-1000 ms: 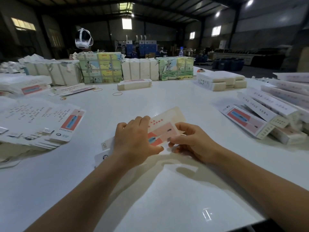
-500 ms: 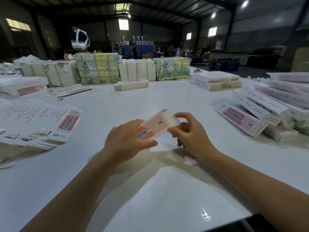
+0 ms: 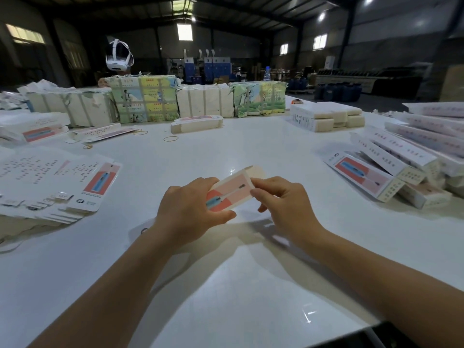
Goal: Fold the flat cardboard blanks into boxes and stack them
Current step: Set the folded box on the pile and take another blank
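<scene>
The table (image 3: 251,297) is bare across its near edge and middle, apart from the two hands, left (image 3: 187,213) and right (image 3: 283,207), and the box (image 3: 232,189) they hold above it. Along the left edge, fanned blanks (image 3: 62,187) block the way. By the right edge, folded boxes (image 3: 401,162) lie piled. The far edge is walled by wrapped bundles (image 3: 155,99), with a lone box (image 3: 197,123) and rubber bands (image 3: 170,139) just in front. A white stack (image 3: 326,116) fills the far right corner. Between these piles, open lanes run toward the far edge.
</scene>
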A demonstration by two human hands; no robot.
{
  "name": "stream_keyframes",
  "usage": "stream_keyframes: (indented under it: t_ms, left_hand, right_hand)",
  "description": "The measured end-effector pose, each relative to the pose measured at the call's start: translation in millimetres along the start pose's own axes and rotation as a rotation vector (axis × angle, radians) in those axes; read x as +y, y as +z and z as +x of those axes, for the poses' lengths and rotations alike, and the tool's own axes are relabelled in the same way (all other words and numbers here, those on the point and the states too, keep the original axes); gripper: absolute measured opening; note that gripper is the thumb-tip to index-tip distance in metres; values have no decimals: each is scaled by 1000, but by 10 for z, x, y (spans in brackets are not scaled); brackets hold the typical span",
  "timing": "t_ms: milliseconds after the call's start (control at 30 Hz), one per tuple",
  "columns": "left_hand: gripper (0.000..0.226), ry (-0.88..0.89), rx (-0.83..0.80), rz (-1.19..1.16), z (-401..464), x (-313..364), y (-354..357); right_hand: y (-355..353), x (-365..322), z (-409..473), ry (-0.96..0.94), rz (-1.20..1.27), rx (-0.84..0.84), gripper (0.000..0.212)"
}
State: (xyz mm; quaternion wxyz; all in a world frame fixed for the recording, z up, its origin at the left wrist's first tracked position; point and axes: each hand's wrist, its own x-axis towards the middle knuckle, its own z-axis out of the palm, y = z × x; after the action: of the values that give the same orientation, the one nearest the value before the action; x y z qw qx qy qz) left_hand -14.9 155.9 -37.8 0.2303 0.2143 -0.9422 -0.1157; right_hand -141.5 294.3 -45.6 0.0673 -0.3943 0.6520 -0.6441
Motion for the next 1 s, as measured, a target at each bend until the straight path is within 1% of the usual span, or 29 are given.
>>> stream_keyframes:
  t_ms: [133, 200, 267, 400, 433, 567, 667, 733, 767, 833, 867, 900, 933, 967, 1000]
  left_hand:
    - [65, 17, 6, -4, -10, -10, 30]
    - [68, 34, 11, 11, -17, -13, 35]
    - [70, 53, 14, 32, -24, -5, 41]
    - [68, 60, 36, 26, -26, 3, 41]
    - [68, 63, 38, 25, -29, 8, 42]
    - [67, 82, 38, 62, -36, 33, 55]
    - [68, 81, 34, 78, -27, 41, 49]
    - [69, 78, 28, 77, -22, 30, 34]
    - [69, 77, 31, 67, -19, 20, 22]
    - [69, 70, 38, 40, -17, -3, -3]
    - [69, 70, 38, 31, -17, -7, -10]
    - [69, 77, 37, 31, -19, -7, -11]
    - [69, 88, 37, 35, -18, -1, -8]
    - [69, 98, 38, 38, -17, 9, -1]
    - [69, 108, 39, 39, -18, 20, 7]
  right_hand:
    - [-23, 8, -1, 36, -45, -44, 60]
    - [-20, -3, 1, 49, -55, -70, 66]
    - [-14, 0, 5, 64, -49, -70, 59]
    - [-32, -12, 7, 50, -33, -71, 27]
    - [-29, -20, -3, 38, -35, -86, 23]
    - [-8, -18, -11, 2, -89, -127, 29]
    - [2, 0, -2, -11, -167, -157, 25]
    - [-9, 5, 4, -78, -306, -151, 20]
    - [-23, 11, 12, -116, -397, -107, 28]
    - [-71, 33, 55, -136, -500, 6, 71]
    - [-93, 34, 73, -86, -487, 30, 90]
    - [-97, 39, 99, 13, -395, 20, 104]
    - [-98, 38, 117, 148, -227, -15, 112]
    - [-88, 35, 132, 300, 28, -60, 114]
    - [-85, 36, 143, 445, 304, -125, 108]
